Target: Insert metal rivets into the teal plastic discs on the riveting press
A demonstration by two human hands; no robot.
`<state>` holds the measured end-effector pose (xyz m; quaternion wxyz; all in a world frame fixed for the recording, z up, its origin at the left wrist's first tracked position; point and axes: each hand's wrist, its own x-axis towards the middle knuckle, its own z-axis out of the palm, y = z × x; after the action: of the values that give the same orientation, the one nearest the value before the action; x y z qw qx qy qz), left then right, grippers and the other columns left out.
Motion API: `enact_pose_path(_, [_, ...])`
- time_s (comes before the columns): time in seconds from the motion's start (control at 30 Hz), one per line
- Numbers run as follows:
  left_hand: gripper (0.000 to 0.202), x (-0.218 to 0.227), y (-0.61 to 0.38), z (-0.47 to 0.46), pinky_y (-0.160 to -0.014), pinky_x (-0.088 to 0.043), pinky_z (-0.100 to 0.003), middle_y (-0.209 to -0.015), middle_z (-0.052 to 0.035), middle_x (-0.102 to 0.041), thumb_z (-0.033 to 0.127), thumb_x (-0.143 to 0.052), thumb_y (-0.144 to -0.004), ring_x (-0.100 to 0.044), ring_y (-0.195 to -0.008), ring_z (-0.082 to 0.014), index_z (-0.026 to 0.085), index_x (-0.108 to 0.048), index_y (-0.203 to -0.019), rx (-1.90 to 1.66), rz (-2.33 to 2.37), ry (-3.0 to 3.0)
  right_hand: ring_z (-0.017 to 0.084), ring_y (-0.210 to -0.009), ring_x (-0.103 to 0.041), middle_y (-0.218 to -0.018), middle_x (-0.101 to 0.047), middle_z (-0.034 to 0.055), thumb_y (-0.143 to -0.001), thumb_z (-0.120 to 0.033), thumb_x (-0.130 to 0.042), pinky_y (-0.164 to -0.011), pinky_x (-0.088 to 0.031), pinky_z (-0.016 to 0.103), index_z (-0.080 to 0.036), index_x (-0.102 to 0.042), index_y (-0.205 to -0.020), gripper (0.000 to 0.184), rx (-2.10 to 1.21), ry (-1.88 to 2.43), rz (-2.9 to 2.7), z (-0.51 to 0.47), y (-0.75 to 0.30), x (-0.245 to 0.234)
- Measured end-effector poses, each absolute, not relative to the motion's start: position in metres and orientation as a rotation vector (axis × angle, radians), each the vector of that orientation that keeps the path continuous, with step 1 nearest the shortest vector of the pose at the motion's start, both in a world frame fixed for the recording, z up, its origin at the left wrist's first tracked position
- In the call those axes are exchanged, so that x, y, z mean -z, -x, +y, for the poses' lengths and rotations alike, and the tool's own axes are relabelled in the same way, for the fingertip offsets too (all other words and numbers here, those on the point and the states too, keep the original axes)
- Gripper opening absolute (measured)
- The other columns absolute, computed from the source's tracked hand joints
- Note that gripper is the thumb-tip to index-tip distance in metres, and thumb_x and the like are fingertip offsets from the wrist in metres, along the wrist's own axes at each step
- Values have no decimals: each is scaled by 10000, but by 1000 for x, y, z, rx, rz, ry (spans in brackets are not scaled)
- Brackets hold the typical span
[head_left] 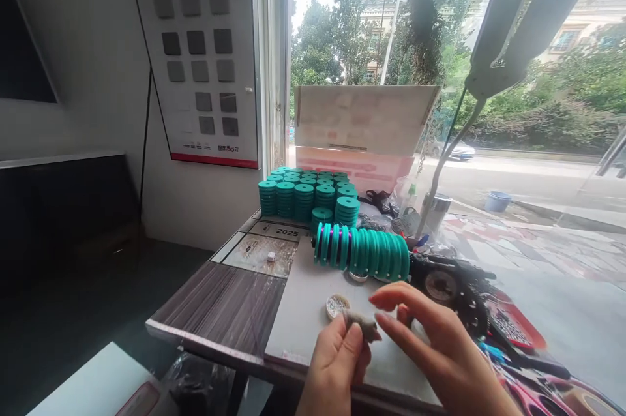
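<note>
Closest in, the left hand [337, 360] pinches a small greyish piece [360, 325] between thumb and fingers, over the front part of a pale board [293, 331]. The material cannot be told for sure. The piece's long axis runs from about ten o'clock down to four, and its four o'clock end sticks out past the left thumb, toward the right hand [440, 344].

The left hand is the nearer, since it has the piece in its grip. The right hand's thumb and index finger are spread apart with nothing visible between them; from their tips the piece lies between seven and eight o'clock, just beside them. Whether a right fingertip touches the free end cannot be told.

With the piece as the clock's centre, a round dish [328, 302] of small white beads [337, 304] sits just beside it at ten. Farther out, a black device [445, 285] lies at two and a row of teal discs [364, 250] at twelve. Beyond these, stacks of teal discs [304, 197] stand at eleven.
</note>
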<state>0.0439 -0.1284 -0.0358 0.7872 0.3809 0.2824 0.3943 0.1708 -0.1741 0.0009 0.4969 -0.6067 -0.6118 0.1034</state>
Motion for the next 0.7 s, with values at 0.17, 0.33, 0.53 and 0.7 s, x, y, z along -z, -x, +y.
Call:
enact_pose_path(0.17, [367,40,-48,-134,-696,-405,-235,-745,-37,-624,419,-734,-595,-532,-750,-159,188,-684,-875,-839,548,-895,169,-715,-537,-776,-575,22,-757,-468,-545,-648,-440,270,-223,-635,-822,270,-487,1489,-1354,-177,-172,20])
enact_pose_path(0.33, [377,39,-48,-134,-741,-403,-287,-858,-49,-652,430,-667,-671,-537,-687,-162,199,-666,-969,-769,526,-1050,156,-649,-488,-697,-517,15,-722,-475,-572,-607,-408,266,-209,-652,-756,280,-530,1461,-1288,-173,-166,18])
enact_pose_path(0.53, [319,42,-50,-132,-772,-383,-259,-831,-16,-652,444,-670,-659,-513,-727,-153,225,-691,-890,-771,467,-1104,129,-593,-448,-641,-450,0,-761,-442,-557,-554,-391,240,-184,-626,-674,281,-510,1414,-1218,-169,-163,19])
enact_pose_path(0.7, [371,44,-48,-126,-619,-360,-204,-742,-6,-610,442,-667,-669,-446,-609,-104,192,-656,-942,-713,499,-1070,131,-583,-470,-613,-470,-2,-801,-403,-511,-551,-391,241,-178,-579,-629,291,-363,1464,-1380,-170,-170,13])
